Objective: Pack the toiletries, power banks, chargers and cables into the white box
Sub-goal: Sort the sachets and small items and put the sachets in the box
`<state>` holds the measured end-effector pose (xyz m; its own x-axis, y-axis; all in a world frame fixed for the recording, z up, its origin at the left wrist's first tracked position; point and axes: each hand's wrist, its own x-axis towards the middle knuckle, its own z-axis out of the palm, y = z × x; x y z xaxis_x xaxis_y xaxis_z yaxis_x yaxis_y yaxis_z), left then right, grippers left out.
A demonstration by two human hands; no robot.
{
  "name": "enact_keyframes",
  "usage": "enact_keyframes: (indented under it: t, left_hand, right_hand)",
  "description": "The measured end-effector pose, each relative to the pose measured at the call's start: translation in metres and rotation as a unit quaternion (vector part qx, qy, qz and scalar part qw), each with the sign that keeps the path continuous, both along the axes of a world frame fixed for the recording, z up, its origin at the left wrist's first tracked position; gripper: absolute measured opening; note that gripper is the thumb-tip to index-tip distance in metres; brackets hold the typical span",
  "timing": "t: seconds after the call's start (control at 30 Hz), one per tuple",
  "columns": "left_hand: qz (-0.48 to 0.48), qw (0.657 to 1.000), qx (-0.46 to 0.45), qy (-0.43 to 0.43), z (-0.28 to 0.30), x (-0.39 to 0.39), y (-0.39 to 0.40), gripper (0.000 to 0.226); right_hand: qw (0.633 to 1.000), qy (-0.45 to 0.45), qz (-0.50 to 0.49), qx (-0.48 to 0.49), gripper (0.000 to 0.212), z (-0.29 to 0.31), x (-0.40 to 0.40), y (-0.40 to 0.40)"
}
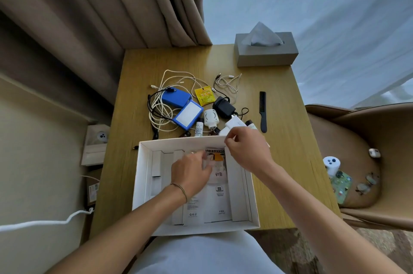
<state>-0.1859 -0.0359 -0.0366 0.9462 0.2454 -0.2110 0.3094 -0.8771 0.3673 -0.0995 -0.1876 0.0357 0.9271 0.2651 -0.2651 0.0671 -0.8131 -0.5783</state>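
Inside the white box [143, 184], left hand [190, 173] presses sachets [218, 162]; right hand [245, 151] pinches its far rim.

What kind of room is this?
Probably a hotel or guest room, though that's a guess. A small wooden table stands against heavy curtains with a sheer behind, a covered tissue box sits on it, and a padded armchair stands beside it.

Open white box with loose items beyond it

The white box [143, 186] lies open, sachets inside. Beyond its far wall: two blue power banks [176, 97], tangled white cables [161, 115], a black charger [223, 107], a white charger [211, 118], small tubes [199, 128].
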Motion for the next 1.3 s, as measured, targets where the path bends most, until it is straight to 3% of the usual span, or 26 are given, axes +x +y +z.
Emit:
enact_keyframes:
  t: [0.23, 0.33, 0.93, 1.3]
  left_hand:
    - [-0.062, 0.983, 0.025, -0.172, 0.076, 0.012, 0.016, 0.018]
    - [-0.051, 0.977, 0.024, -0.205, 0.094, 0.032, 0.029, 0.013]
    - [-0.100, 0.994, -0.004, -0.044, 0.043, 0.108, 0.118, 0.028]
    - [-0.160, 0.986, 0.007, -0.038, 0.023, 0.122, 0.140, 0.025]
  right_hand:
    - [0.999, -0.032, -0.003, 0.040, 0.018, 0.015, 0.031, 0.023]
    - [0.998, -0.046, -0.002, 0.038, 0.024, 0.020, 0.045, 0.037]
    - [0.995, -0.028, 0.072, -0.061, 0.032, -0.057, 0.168, 0.114]
    - [0.945, -0.093, 0.225, -0.220, 0.075, -0.116, 0.204, 0.138]
